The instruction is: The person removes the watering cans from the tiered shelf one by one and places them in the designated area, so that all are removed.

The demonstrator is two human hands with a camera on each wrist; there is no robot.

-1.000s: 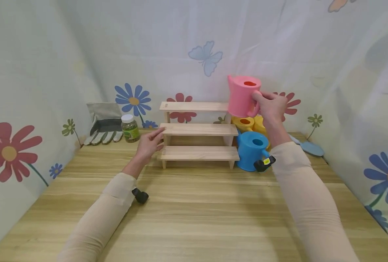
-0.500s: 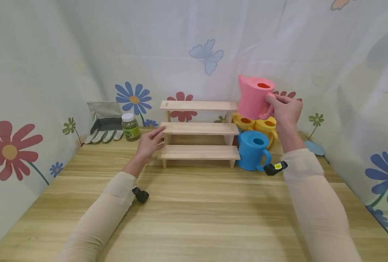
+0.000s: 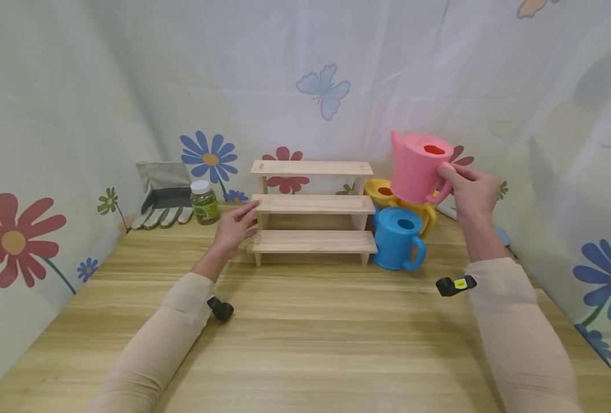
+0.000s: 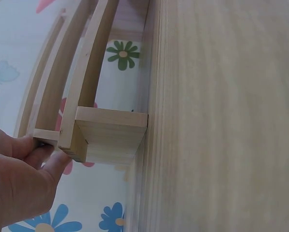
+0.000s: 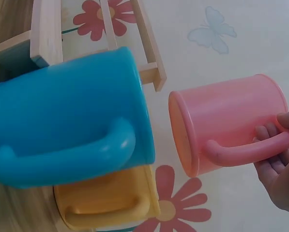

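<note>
My right hand [image 3: 476, 198] grips the handle of a pink watering can [image 3: 416, 172], holding it in the air, spout to the left. Below it a blue watering can [image 3: 394, 241] stands on the table at the right end of a three-step wooden stand [image 3: 313, 203]. Behind the blue one are two yellow watering cans [image 3: 425, 217], partly covered. My left hand [image 3: 235, 228] holds the left end of the stand's middle step, and the left wrist view has its fingers [image 4: 54, 164] bent at that board's end. In the right wrist view the pink can's base faces the blue can [image 5: 76, 116].
A jar with a white lid [image 3: 204, 203] and a grey-and-white work glove [image 3: 166, 195] are at the back left. A light-blue tool end [image 3: 502, 236] shows behind my right wrist. Flower-printed cloth [image 3: 455, 69] encloses the wooden table [image 3: 305, 332].
My right hand has carried the pink watering can to the right and slightly down, away from the stand's top step. The left hand has stayed at the stand.
</note>
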